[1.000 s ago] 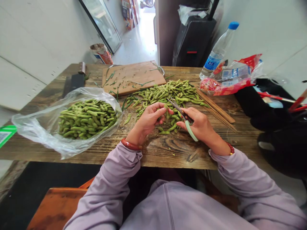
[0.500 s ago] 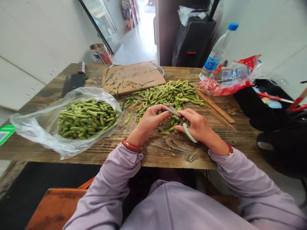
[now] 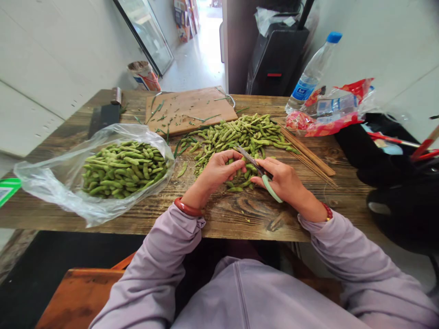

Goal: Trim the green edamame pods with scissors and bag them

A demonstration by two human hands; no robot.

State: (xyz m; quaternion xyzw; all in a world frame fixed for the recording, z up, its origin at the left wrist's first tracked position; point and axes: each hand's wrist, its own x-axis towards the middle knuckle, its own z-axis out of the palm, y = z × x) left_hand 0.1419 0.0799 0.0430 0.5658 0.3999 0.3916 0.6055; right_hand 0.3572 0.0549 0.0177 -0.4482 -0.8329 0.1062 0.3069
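Observation:
My right hand point(image 3: 283, 179) grips scissors point(image 3: 272, 188) with pale green handles, their blades pointing up and left toward my other hand. With thumb and fingers pinched together, my left hand point(image 3: 221, 170) holds an edamame pod, mostly hidden by the fingers, beside the blades. Just beyond both hands lies a loose heap of edamame pods point(image 3: 247, 132) on the wooden table point(image 3: 219, 219). To the left, an opened clear plastic bag point(image 3: 68, 196) holds many more pods point(image 3: 125, 169).
Behind the heap is a wooden cutting board point(image 3: 192, 107) with green scraps. Thin wooden skewers point(image 3: 308, 155) lie to its right. A water bottle point(image 3: 303, 89) and a red-and-clear wrapper point(image 3: 338, 114) stand at the back right. A dark container point(image 3: 356, 151) sits at the right edge.
The scissor blades have tilted slightly and sit a little differently against my left fingertips. Both hands have barely shifted; the heap and bag look the same.

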